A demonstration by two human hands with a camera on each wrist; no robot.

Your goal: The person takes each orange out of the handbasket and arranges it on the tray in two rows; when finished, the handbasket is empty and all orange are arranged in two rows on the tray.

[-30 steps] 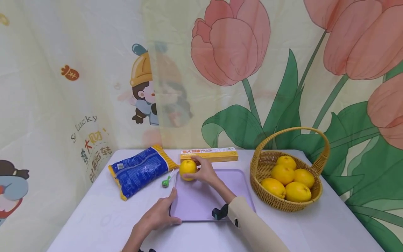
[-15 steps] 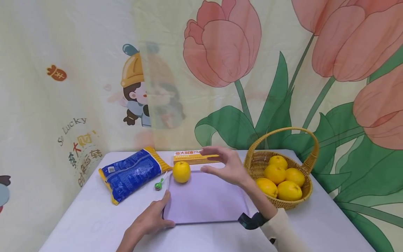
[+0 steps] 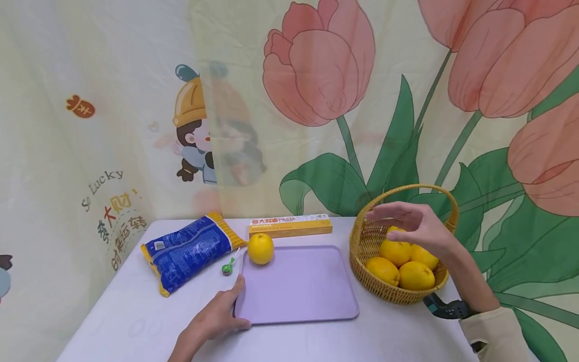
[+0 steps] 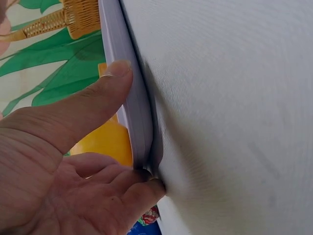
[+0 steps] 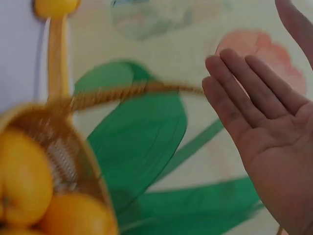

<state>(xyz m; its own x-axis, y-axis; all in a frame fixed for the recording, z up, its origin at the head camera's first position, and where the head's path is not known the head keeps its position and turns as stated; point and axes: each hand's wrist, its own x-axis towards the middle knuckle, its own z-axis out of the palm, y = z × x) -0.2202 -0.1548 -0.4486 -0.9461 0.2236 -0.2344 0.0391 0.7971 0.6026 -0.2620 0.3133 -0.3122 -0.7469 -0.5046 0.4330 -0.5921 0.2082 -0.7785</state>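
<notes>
On the left side of the lavender tray [image 3: 298, 289], my left hand [image 3: 217, 312] grips the rim. The left wrist view shows the thumb on the tray wall [image 4: 138, 110] and the fingers curled at its underside. A yellow orange [image 3: 261, 249] sits at the tray's far left corner. Over the wicker basket [image 3: 373, 281] hovers my right hand [image 3: 418, 229], holding nothing. Its fingers [image 5: 244, 93] are nearly straight in the right wrist view. Several oranges [image 3: 416, 275] lie in the basket, partly hidden by the hand.
A blue and yellow bag [image 3: 194, 253] lies left of the tray, with a green-wrapped lollipop [image 3: 227, 268] between them. Behind the tray is a pasta box [image 3: 291, 226]. The basket's tall handle [image 3: 409, 187] arches up near my right hand. A printed curtain hangs behind the table.
My right hand has let go of the orange at the tray's corner and moved right to above the basket. My left hand keeps its grip on the tray. The view has shifted slightly.
</notes>
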